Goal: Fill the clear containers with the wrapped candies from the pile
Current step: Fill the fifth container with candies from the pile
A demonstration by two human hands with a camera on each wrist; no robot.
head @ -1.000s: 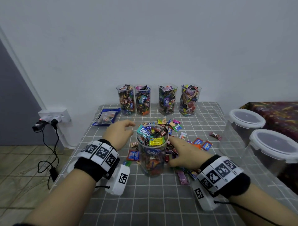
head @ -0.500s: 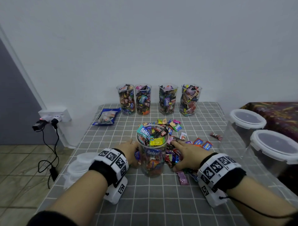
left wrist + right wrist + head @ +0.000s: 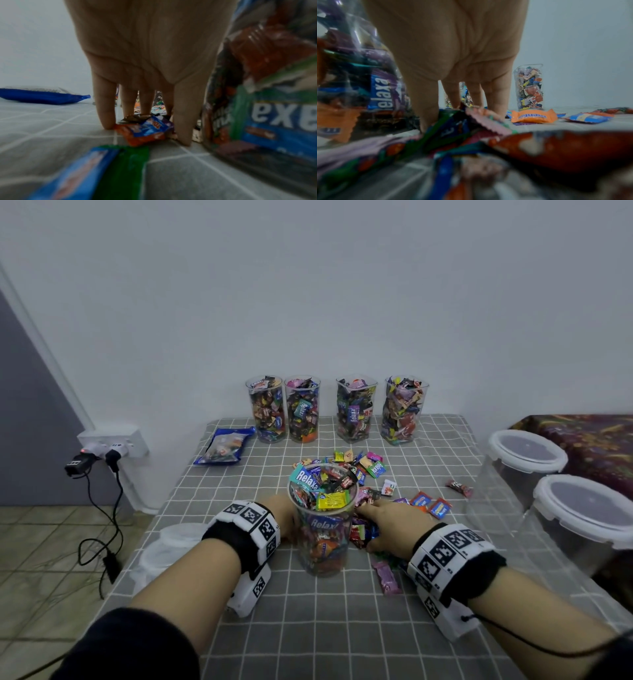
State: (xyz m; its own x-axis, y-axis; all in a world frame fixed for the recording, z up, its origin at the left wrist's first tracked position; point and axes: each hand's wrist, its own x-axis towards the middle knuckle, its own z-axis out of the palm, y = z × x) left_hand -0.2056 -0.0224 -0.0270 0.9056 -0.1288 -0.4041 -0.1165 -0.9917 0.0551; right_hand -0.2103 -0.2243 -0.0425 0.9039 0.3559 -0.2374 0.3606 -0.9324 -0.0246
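Observation:
A clear cup (image 3: 322, 539), heaped with wrapped candies above its rim, stands mid-table. The candy pile (image 3: 363, 470) lies behind it and to its right. My left hand (image 3: 281, 518) is down on the cloth against the cup's left side. In the left wrist view its straight fingers (image 3: 104, 108) stand over an orange-and-blue candy (image 3: 142, 134), beside the cup (image 3: 265, 108). My right hand (image 3: 394, 522) rests on the candies right of the cup. Its straight fingertips (image 3: 498, 102) press into the wrappers (image 3: 453, 129) next to the cup (image 3: 351, 94). Several full containers (image 3: 267, 412) line the back.
Two large lidded clear tubs (image 3: 527, 453) (image 3: 589, 508) stand at the right table edge. A blue bag (image 3: 224, 446) lies at the back left. Pale stacked lids (image 3: 171, 546) sit at the left edge. A pink candy (image 3: 387, 577) lies near my right wrist. A wall socket (image 3: 113, 440) trails cables left.
My left hand came down and toward me from beside the cup's rim to the cloth at the cup's base. My right hand shifted slightly closer to the cup on the candies.

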